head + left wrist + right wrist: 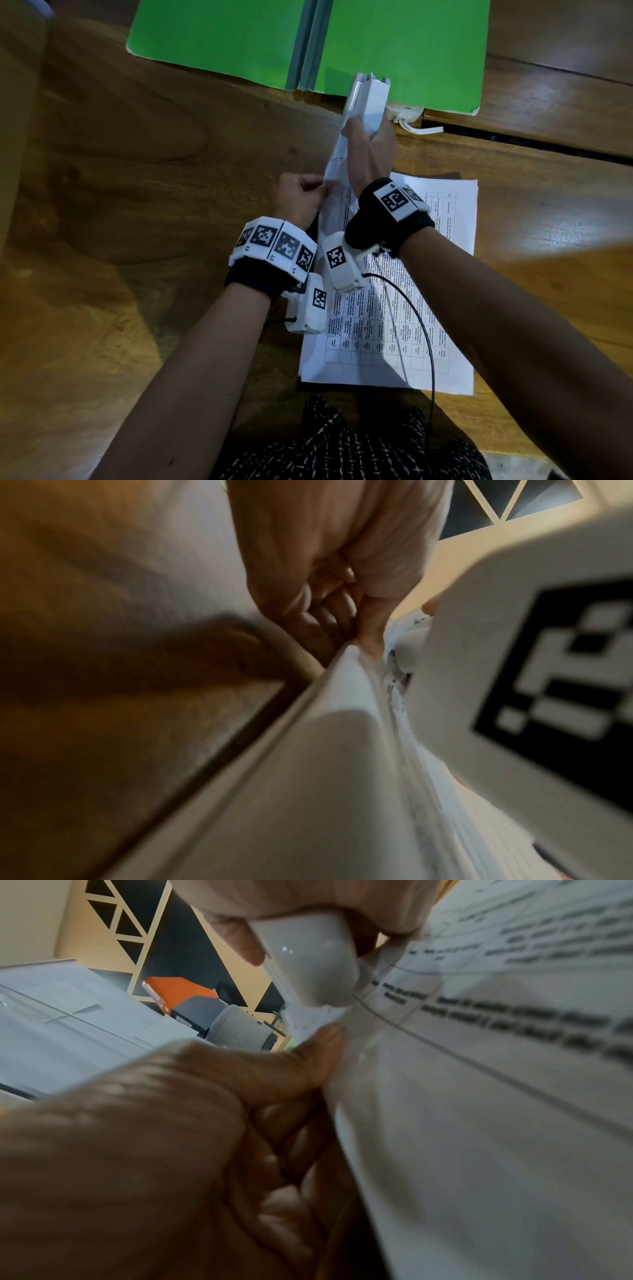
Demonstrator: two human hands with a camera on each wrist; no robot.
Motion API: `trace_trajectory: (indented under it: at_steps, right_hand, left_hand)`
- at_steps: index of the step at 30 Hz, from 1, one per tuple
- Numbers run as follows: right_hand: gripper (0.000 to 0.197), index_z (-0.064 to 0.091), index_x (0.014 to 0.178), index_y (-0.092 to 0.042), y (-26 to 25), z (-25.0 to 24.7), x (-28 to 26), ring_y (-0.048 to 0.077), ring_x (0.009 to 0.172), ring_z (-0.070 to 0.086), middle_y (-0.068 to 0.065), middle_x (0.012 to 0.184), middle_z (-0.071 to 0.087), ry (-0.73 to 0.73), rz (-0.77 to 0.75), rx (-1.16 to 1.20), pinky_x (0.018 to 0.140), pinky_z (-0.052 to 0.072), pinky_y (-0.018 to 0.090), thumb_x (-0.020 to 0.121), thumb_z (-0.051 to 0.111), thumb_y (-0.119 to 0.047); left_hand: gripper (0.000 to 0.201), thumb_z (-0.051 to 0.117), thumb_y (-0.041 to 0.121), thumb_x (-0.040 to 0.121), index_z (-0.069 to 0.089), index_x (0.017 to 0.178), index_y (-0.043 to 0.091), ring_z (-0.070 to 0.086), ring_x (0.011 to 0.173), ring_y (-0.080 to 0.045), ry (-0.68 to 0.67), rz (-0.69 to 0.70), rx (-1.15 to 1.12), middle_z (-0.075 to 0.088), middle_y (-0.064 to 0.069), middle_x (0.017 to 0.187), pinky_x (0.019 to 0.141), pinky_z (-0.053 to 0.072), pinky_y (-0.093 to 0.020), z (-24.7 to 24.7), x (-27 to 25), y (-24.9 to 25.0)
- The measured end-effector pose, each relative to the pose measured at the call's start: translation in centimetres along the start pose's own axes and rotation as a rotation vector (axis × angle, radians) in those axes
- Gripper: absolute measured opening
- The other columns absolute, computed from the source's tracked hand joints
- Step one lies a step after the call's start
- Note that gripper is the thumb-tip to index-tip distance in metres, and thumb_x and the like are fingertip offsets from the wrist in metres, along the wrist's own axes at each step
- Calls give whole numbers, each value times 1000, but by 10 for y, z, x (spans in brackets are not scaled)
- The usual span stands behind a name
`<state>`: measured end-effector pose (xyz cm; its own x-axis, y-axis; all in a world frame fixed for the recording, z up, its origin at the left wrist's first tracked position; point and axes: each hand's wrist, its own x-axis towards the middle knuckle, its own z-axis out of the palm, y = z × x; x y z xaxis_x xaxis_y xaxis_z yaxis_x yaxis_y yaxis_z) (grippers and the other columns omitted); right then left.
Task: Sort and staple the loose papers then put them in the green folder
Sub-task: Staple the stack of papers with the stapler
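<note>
The green folder (pixel 222 37) lies open at the far side of the wooden table. A stack of printed papers (pixel 394 325) lies in front of me, its far left corner lifted. My left hand (pixel 320 190) pinches that lifted corner between thumb and curled fingers, which the left wrist view shows close up, left hand (pixel 356 631), papers (pixel 308 777). My right hand (pixel 359 128) grips a white stapler (pixel 368 99) just beyond the left hand. In the right wrist view the stapler (pixel 308 961) tip meets the corner of the papers (pixel 479 1123), right beside the left hand's thumb (pixel 308 1053).
A white adapter with a cable (pixel 407 114) pokes out from under the folder's near edge. A dark groove (pixel 513 144) crosses the table (pixel 137 171) on the right. My lap in patterned cloth (pixel 342 445) is at the near edge.
</note>
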<state>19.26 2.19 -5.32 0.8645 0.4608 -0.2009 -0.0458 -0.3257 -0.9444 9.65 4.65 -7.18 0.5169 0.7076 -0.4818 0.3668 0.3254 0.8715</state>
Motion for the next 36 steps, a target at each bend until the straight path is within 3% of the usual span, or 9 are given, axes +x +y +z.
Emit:
trace_trajectory:
  at_steps: [5,8,12,20,26,29,32,34,36]
  right_hand:
    - [10,39,63,-26,9,5,0,10,53,36,-9,59,39,15,35,-9,53,33,21,68,46,-29]
    - [12,38,61,-28,10,8,1,9,51,36,-10,58,39,36,24,-18,51,32,20,69,47,-30]
    - [14,43,63,-26,13,9,3,12,54,40,-9,59,41,37,-1,-24,53,35,21,73,47,-35]
    - [36,39,50,-24,13,11,7,8,41,32,-8,50,38,7,-36,-50,40,26,14,83,53,-32]
    - [39,40,50,-22,13,10,9,13,46,34,-4,54,41,39,63,-43,47,29,19,83,55,-35]
    - [43,43,46,-20,8,8,9,16,49,40,-4,53,44,-2,97,-73,52,34,23,84,54,-36]
    - [42,46,51,-21,3,5,7,20,66,50,3,68,54,-68,138,-137,66,42,34,80,49,-51]
    - [36,47,58,-21,-2,1,5,19,67,51,0,68,54,-86,159,-102,68,44,35,84,49,-46]
    - [28,49,63,-22,-6,-5,5,19,69,54,-4,67,54,-61,170,-44,74,51,41,86,51,-38]
  left_hand:
    - [22,66,9,83,71,101,-4,60,57,-4,46,3,15,72,-13,92,65,53,-18,2,-1,-9]
    - [23,65,7,83,69,102,-6,62,62,-13,34,-14,-35,70,-13,90,74,54,-27,2,-2,-10]
    - [24,64,8,84,69,103,-5,63,75,-18,-17,1,0,69,-7,94,79,52,-30,-1,-1,-9]
    - [25,61,7,87,67,107,-6,63,86,-20,-44,6,41,70,-21,107,82,52,-31,-3,1,-8]
    - [26,61,11,87,68,108,-3,67,94,-25,1,-1,135,71,-20,107,90,53,-38,-1,3,-5]
    - [26,60,11,88,68,109,-3,64,89,-20,-19,-4,154,71,-21,108,85,53,-34,-2,1,-2]
    - [25,59,9,88,68,107,-5,60,80,-15,-16,-16,158,71,-19,106,65,50,-17,-2,0,-3]
    - [26,59,8,88,67,109,-5,57,81,-12,-9,-17,193,70,-16,106,58,45,-8,-2,0,-2]
    - [26,61,9,87,67,108,-4,56,83,-13,-15,-21,212,70,-14,103,61,46,-9,-3,0,-1]
